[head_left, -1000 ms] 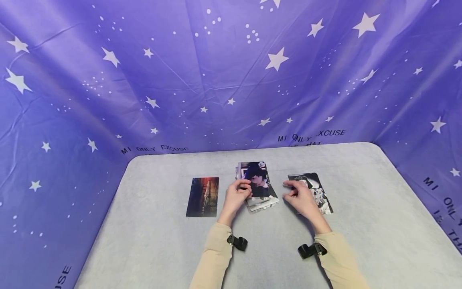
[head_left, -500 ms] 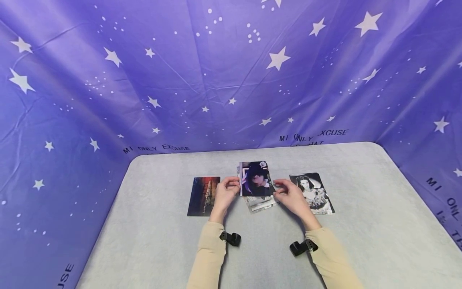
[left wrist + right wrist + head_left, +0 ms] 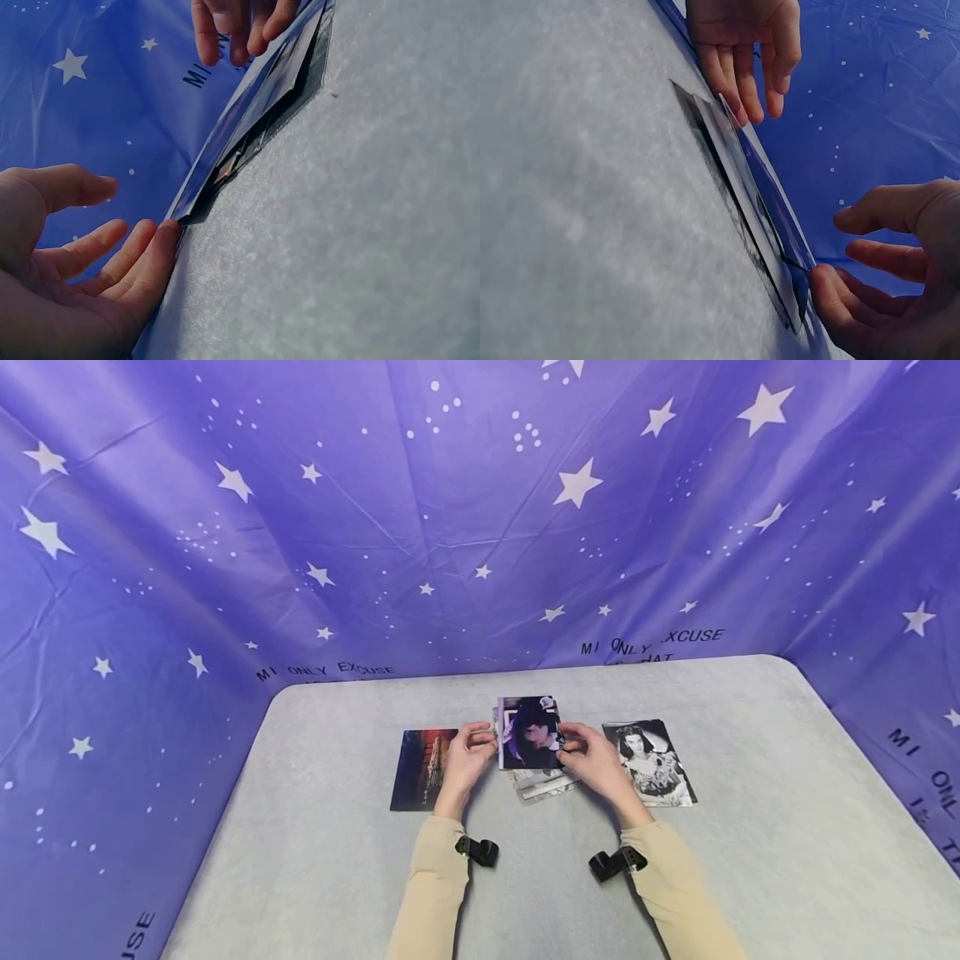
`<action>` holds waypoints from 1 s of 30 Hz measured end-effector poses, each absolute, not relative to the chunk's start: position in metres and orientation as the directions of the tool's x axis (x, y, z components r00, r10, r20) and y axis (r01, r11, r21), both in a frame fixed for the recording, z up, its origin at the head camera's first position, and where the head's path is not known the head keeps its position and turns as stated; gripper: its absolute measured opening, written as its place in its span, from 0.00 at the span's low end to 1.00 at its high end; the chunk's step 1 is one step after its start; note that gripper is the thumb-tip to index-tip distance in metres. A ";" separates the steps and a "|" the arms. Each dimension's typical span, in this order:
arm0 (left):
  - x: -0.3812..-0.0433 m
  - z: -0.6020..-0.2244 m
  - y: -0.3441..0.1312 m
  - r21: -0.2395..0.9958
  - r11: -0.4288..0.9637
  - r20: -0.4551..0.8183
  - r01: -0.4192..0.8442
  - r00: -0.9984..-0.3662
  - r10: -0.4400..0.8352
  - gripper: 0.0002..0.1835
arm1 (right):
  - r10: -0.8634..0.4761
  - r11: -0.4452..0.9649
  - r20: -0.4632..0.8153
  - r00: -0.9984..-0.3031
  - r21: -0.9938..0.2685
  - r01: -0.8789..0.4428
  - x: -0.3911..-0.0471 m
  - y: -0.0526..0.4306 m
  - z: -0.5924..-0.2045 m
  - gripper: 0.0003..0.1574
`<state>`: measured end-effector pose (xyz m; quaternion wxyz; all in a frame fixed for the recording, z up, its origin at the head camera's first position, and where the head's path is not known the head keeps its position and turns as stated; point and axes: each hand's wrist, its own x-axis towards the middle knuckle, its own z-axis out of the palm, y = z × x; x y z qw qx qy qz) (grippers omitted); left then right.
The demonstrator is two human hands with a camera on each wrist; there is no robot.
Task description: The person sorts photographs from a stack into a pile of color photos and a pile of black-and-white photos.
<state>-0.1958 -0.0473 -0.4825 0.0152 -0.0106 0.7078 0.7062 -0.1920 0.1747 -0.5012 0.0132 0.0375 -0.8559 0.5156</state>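
In the head view a small stack of photo prints lies mid-table. Its top photo (image 3: pixel 528 743) shows a figure in a dark hat in purple tones, and the corners of lower prints (image 3: pixel 542 783) stick out at its near side. At the stack's left edge is my left hand (image 3: pixel 467 764), fingertips touching it and thumb held apart. My right hand (image 3: pixel 596 767) has its fingertips against the right edge, the thumb likewise off the prints in the right wrist view. The dark red-and-blue photo (image 3: pixel 414 768) at left is partly covered by my left hand.
To the right lies another pile, topped by a black-and-white portrait photo (image 3: pixel 656 764). The grey table (image 3: pixel 540 893) has rounded far corners. A purple star-patterned cloth (image 3: pixel 450 527) hangs around its back and sides. Each wrist wears a black strapped camera (image 3: pixel 480 852).
My left hand has moved left off the top photo to the stack's left edge. My right hand has come left from the portrait pile to the right edge, uncovering the portrait.
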 end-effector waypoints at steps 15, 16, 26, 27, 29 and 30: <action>-0.211 -0.513 -0.045 0.987 -0.096 -0.137 -0.132 -0.990 -0.045 0.17 | -0.029 0.356 0.035 -0.999 -0.934 -0.043 -0.193 0.165 -0.499 0.26; -0.211 -0.513 -0.045 0.986 -0.096 -0.140 -0.135 -0.989 -0.042 0.18 | -0.030 0.339 0.031 -0.999 -0.940 -0.040 -0.192 0.165 -0.499 0.27; -0.195 -0.489 -0.049 0.984 -0.099 -0.150 -0.151 -0.988 0.024 0.19 | -0.091 0.109 -0.042 -0.995 -0.994 0.032 -0.192 0.168 -0.500 0.32; -0.193 -0.485 -0.049 0.984 -0.091 -0.148 -0.151 -0.988 0.029 0.19 | -0.090 0.105 -0.050 -0.995 -0.994 0.041 -0.191 0.168 -0.500 0.32; -0.188 -0.479 -0.049 0.986 -0.082 -0.145 -0.147 -0.989 0.030 0.20 | -0.090 0.105 -0.061 -0.994 -0.993 0.051 -0.191 0.168 -0.500 0.32; -0.187 -0.478 -0.049 0.985 -0.081 -0.149 -0.151 -0.988 0.032 0.20 | -0.089 0.106 -0.065 -0.994 -0.993 0.055 -0.191 0.168 -0.500 0.33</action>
